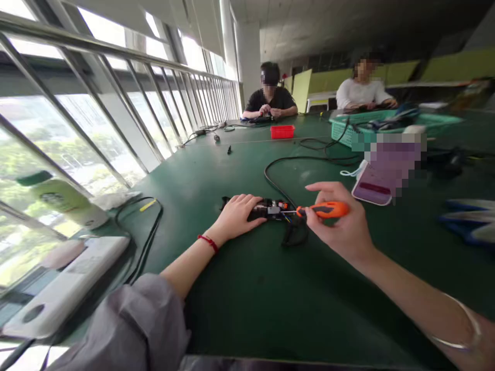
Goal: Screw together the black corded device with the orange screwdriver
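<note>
From my end, I've L hand (240, 212) clamped on device (274, 210), R hand (342, 226) apart, gripping screwdriver (330, 209) w/ tip at device btwn them, phone (373, 186) just beyond R hand.

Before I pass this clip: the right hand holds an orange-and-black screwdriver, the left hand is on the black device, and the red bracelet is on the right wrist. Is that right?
Not quite: the head view shows the red bracelet on the left wrist. The rest stands: right hand holding the orange-and-black screwdriver, left hand on the black device.
</note>
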### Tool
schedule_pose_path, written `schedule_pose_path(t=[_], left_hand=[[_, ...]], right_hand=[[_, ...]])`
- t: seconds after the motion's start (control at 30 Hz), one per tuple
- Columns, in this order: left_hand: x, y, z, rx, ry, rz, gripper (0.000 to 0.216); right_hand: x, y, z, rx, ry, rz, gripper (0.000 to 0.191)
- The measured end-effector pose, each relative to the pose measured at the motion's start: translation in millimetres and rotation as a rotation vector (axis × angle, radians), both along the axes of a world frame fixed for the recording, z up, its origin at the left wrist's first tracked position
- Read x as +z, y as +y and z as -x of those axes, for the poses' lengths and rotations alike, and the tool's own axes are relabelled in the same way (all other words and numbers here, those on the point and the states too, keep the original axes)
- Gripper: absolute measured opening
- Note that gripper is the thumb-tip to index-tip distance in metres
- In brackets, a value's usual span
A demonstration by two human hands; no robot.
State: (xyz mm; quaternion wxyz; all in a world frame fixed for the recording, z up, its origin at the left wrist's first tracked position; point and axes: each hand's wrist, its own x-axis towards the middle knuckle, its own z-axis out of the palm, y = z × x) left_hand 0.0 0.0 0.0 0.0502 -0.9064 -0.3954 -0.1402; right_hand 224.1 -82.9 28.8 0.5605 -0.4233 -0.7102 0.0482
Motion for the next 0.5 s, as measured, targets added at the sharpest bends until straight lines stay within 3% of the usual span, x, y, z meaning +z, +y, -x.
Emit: schedule_pose_path(t=[0.07, 0.17, 0.37, 0.43, 0.5], left_hand=[[-0.3, 0, 1, -0.01, -0.011, 0.004, 0.048], [-0.3, -1, 2, -0.019, -0.024, 0.007, 0.048], [0.4, 0, 3, -0.016, -0.029, 0.012, 0.047], [0.6, 0, 3, -0.018, -0.029, 0.011, 0.048], [0.7, 0, 3, -0.02, -0.03, 0.011, 0.049]], right_hand=[[-1.3, 3, -1, 0.011, 0.055, -0.035, 0.044], [-0.8, 3, -2, 0.016, 0.094, -0.011, 0.05], [6.4, -7, 0, 0.027, -0.029, 0.101, 0.007], [6.5, -6, 0, 0.011, -0.03, 0.086, 0.01], [5.0, -3, 0, 0.003, 0.001, 0.035, 0.025]])
